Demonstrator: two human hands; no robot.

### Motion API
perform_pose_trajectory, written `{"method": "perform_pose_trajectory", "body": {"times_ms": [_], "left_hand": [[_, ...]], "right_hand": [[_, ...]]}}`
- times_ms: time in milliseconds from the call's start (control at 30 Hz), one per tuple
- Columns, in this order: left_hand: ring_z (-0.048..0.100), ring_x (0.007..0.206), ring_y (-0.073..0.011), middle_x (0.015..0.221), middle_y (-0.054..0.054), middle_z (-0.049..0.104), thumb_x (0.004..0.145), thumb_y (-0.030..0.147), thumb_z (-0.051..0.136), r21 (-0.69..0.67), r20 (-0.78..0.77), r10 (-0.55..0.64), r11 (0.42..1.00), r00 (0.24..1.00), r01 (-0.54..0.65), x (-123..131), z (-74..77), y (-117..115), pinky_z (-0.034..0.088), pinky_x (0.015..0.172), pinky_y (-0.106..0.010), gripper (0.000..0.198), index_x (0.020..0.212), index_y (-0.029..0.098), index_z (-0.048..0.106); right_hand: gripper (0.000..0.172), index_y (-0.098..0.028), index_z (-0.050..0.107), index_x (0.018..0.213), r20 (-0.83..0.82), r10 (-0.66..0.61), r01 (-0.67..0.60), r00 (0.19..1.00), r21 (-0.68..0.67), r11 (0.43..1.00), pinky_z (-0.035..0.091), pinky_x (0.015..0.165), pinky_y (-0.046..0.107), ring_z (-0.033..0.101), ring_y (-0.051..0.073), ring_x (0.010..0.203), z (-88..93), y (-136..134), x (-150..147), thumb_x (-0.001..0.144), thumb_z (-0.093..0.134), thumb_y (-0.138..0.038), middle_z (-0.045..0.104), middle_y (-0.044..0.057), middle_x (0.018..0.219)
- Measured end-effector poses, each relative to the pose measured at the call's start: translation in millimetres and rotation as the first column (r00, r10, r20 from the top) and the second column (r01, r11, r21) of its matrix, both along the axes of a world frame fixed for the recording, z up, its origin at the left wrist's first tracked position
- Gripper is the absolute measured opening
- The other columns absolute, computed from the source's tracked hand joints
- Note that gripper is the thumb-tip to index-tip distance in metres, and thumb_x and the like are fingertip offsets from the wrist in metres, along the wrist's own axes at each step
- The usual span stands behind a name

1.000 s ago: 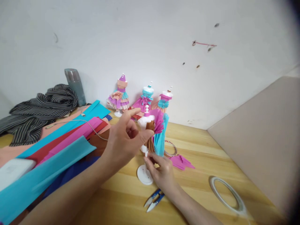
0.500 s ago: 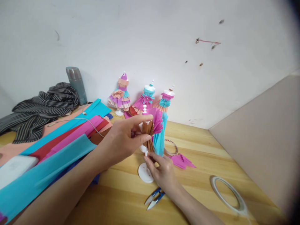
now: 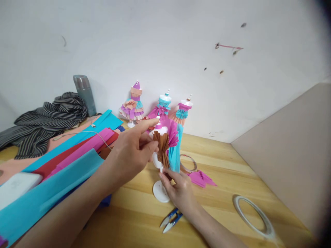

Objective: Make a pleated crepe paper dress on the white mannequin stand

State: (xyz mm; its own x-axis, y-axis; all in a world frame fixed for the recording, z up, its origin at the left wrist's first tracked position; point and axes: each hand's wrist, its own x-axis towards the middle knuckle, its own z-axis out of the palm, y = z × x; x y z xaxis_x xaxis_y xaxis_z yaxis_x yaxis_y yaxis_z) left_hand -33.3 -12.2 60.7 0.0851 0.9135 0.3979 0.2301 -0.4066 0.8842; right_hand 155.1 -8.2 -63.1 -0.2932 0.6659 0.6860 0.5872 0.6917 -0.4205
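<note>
A small white mannequin on a round white base stands before me, its neck banded in pink. Pleated brown crepe paper covers its front, with pink pleated paper and a blue paper strip at its right side. My left hand pinches the brown paper's left edge with the thumb and a bent finger, while its index finger stretches towards the mannequin's neck. Low on the stand, my right hand is closed around the pole; its fingertips are partly hidden.
Thread snips lie in front of my right hand. A roll of tape is at the right, near pink paper scraps. Several coloured paper sheets cover the left. Dressed mannequins, a flask and striped cloth stand or lie behind.
My left hand has shifted left and its thumb has drawn back, uncovering more of the brown paper and the mannequin's shoulders. The right hand stays at the pole.
</note>
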Motion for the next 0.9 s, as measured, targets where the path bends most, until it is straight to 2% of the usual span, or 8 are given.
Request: {"method": "perform_pose_trajectory", "body": {"times_ms": [133, 233, 333, 500, 700, 800, 900], "left_hand": [[0.054, 0.047, -0.0104, 0.064, 0.001, 0.066, 0.078, 0.012, 0.059, 0.052, -0.022, -0.025, 0.998, 0.999, 0.026, 0.7, -1.8, 0.2, 0.045, 0.048, -0.021, 0.054, 0.131, 0.024, 0.054], [0.053, 0.046, -0.0102, 0.061, 0.002, 0.065, 0.077, 0.012, 0.058, 0.080, -0.094, -0.030, 0.996, 0.995, 0.038, -1.6, -0.1, -0.9, 0.043, 0.046, -0.020, 0.052, 0.128, 0.024, 0.057], [0.051, 0.043, -0.0096, 0.058, 0.002, 0.062, 0.077, 0.011, 0.057, 0.065, -0.141, -0.050, 0.996, 0.989, 0.059, -6.4, 4.3, -3.9, 0.041, 0.043, -0.019, 0.046, 0.121, 0.023, 0.062], [0.053, 0.043, -0.0099, 0.059, 0.002, 0.063, 0.078, 0.009, 0.055, 0.012, -0.110, -0.131, 0.991, 0.985, 0.134, -12.1, 9.7, -9.3, 0.043, 0.043, -0.018, 0.047, 0.121, 0.025, 0.062], [0.055, 0.042, -0.0094, 0.060, 0.002, 0.062, 0.081, 0.009, 0.051, 0.040, -0.179, -0.158, 0.985, 0.971, 0.168, -11.4, 12.3, -13.5, 0.043, 0.043, -0.017, 0.033, 0.106, 0.024, 0.066], [0.055, 0.042, -0.0083, 0.059, 0.003, 0.061, 0.083, 0.011, 0.050, 0.004, -0.176, -0.172, 0.984, 0.969, 0.175, -11.8, 14.3, -13.1, 0.042, 0.042, -0.016, 0.026, 0.100, 0.022, 0.064], [0.056, 0.046, -0.0076, 0.061, 0.004, 0.060, 0.085, 0.011, 0.046, -0.025, -0.241, -0.178, 0.984, 0.954, 0.178, -13.2, 16.5, -12.2, 0.044, 0.044, -0.015, 0.023, 0.100, 0.020, 0.060]], "right_hand": [[0.014, -0.020, 0.069, 0.087, 0.001, 0.011, -0.011, 1.000, 0.016, 1.000, 0.052, 0.053, 0.025, 0.065, 0.016, 0.057, 0.5, -0.5, -0.3, 0.087, 0.055, -0.019, 0.070, 0.005, 0.068], [0.014, -0.020, 0.068, 0.087, 0.003, 0.027, -0.027, 1.000, 0.038, 0.999, 0.052, 0.054, 0.025, 0.065, 0.017, 0.059, -0.3, -1.2, -0.7, 0.087, 0.054, -0.018, 0.070, 0.005, 0.069], [0.013, -0.018, 0.068, 0.088, 0.016, 0.039, -0.040, 0.999, 0.057, 0.998, 0.052, 0.053, 0.025, 0.066, 0.017, 0.060, -2.1, -2.0, -0.8, 0.087, 0.055, -0.018, 0.070, 0.006, 0.070], [0.013, -0.019, 0.067, 0.088, 0.040, 0.042, -0.045, 0.998, 0.060, 0.997, 0.052, 0.054, 0.026, 0.066, 0.018, 0.062, -4.3, -3.2, -0.6, 0.088, 0.054, -0.017, 0.069, 0.007, 0.071], [0.014, -0.019, 0.066, 0.095, 0.074, 0.068, -0.072, 0.995, 0.052, 0.996, 0.055, 0.058, 0.026, 0.067, 0.018, 0.065, -4.2, -5.2, -0.9, 0.088, 0.054, -0.016, 0.070, 0.007, 0.076], [0.014, -0.020, 0.065, 0.095, 0.072, 0.069, -0.074, 0.995, 0.075, 0.994, 0.055, 0.058, 0.025, 0.068, 0.017, 0.066, -3.8, -5.1, -0.6, 0.089, 0.054, -0.017, 0.070, 0.007, 0.077], [0.012, -0.020, 0.064, 0.092, 0.060, 0.073, -0.078, 0.996, 0.101, 0.992, 0.054, 0.056, 0.024, 0.067, 0.016, 0.064, -4.0, -4.2, -0.5, 0.089, 0.053, -0.017, 0.069, 0.006, 0.074]]}}
